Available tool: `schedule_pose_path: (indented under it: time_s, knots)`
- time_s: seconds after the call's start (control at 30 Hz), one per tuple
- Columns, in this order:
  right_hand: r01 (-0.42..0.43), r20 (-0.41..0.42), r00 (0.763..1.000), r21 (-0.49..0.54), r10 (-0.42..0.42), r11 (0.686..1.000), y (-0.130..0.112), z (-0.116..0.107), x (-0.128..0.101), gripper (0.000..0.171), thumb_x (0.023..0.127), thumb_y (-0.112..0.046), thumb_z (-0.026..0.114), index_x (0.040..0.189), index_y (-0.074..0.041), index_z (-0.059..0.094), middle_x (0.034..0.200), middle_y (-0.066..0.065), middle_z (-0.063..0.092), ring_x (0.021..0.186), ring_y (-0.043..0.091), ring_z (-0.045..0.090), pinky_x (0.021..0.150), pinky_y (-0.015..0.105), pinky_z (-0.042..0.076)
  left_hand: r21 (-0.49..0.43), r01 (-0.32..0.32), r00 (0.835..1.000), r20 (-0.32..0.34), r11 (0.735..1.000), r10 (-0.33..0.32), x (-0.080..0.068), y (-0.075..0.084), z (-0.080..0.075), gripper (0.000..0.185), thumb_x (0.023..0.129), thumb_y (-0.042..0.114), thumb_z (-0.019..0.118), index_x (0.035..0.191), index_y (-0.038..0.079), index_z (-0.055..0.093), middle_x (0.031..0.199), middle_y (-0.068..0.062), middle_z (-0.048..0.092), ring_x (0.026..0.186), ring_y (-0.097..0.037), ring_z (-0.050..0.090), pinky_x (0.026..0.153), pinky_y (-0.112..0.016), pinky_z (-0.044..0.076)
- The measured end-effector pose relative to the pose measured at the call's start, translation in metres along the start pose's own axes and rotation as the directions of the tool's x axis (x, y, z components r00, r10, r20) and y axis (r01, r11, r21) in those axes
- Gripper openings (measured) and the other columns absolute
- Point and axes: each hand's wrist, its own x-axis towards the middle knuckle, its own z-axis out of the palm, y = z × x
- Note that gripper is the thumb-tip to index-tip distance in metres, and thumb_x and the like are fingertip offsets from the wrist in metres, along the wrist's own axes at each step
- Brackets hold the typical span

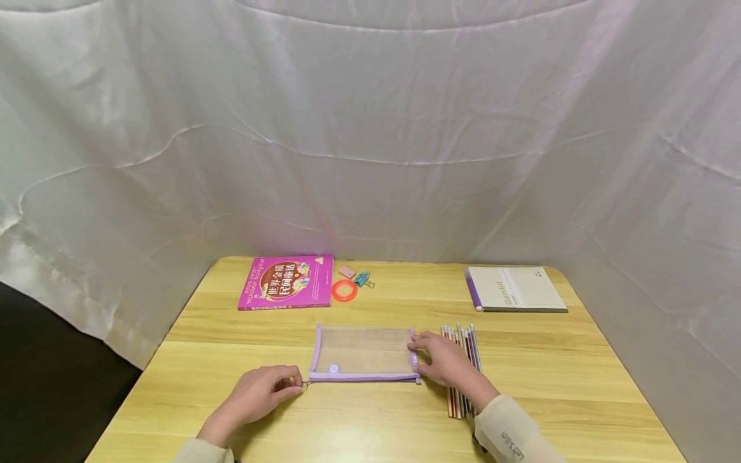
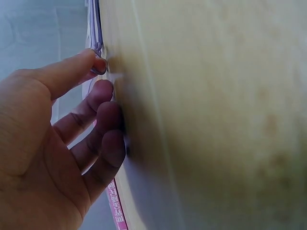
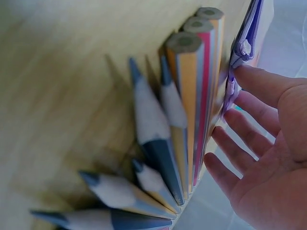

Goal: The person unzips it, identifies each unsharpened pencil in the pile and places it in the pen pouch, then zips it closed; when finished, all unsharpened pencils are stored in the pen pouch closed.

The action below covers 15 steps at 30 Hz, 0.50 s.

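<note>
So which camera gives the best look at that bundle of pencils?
The right wrist view: the pencils fill the frame, showing striped barrels and sharpened tips beside the right hand. The head view shows them small, lying by the mesh pouch, partly under that hand. The left wrist view shows none.

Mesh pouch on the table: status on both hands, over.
Left hand pinches the zipper pull. Right hand presses the purple-trimmed mesh pouch at its right end. Striped pencils lie under the right wrist; nothing blocks the zipper.

We see the pouch [image 1: 361,352] lying between both hands, pencils [image 1: 461,366] just right of it. Behind sit a book [image 1: 286,290] left and a notebook [image 1: 514,289] right
</note>
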Motion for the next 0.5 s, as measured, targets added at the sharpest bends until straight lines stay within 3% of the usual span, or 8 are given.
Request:
schedule_pose_path:
  time_s: [0.3, 0.4, 0.5]
  knots:
    - [-0.007, 0.012, 1.000, 0.003, 0.007, 1.000, -0.002, 0.001, 0.000, 0.043, 0.087, -0.023, 0.084, 0.128, -0.014, 0.073, 0.145, 0.015, 0.061, 0.133, 0.040, 0.057, 0.112, 0.059, 0.044, 0.041, 0.009, 0.999, -0.031, 0.999, -0.008, 0.003, 0.007, -0.001, 0.010, 0.096, 0.038, 0.073, 0.090, 0.037, 0.065, 0.072, 0.021, 0.051, 0.062, 0.003, 0.041, 0.057, -0.021, 0.035]
    - [-0.008, 0.012, 1.000, 0.010, 0.008, 1.000, -0.003, 0.000, 0.000, 0.044, 0.086, -0.022, 0.084, 0.127, -0.013, 0.073, 0.145, 0.017, 0.060, 0.132, 0.041, 0.057, 0.111, 0.059, 0.044, 0.062, -0.012, 0.997, -0.071, 0.998, 0.016, 0.009, 0.014, 0.001, 0.010, 0.094, 0.036, 0.076, 0.090, 0.034, 0.067, 0.072, 0.021, 0.049, 0.061, 0.003, 0.041, 0.056, -0.020, 0.035]
    - [-0.010, 0.010, 1.000, 0.011, 0.010, 1.000, -0.003, -0.001, 0.000, 0.044, 0.085, -0.022, 0.084, 0.126, -0.012, 0.073, 0.144, 0.017, 0.061, 0.131, 0.041, 0.058, 0.111, 0.059, 0.045, 0.072, -0.072, 0.991, -0.110, 0.995, 0.079, 0.022, 0.024, 0.005, 0.010, 0.092, 0.031, 0.078, 0.092, 0.030, 0.069, 0.075, 0.020, 0.052, 0.065, 0.003, 0.045, 0.059, -0.020, 0.040]
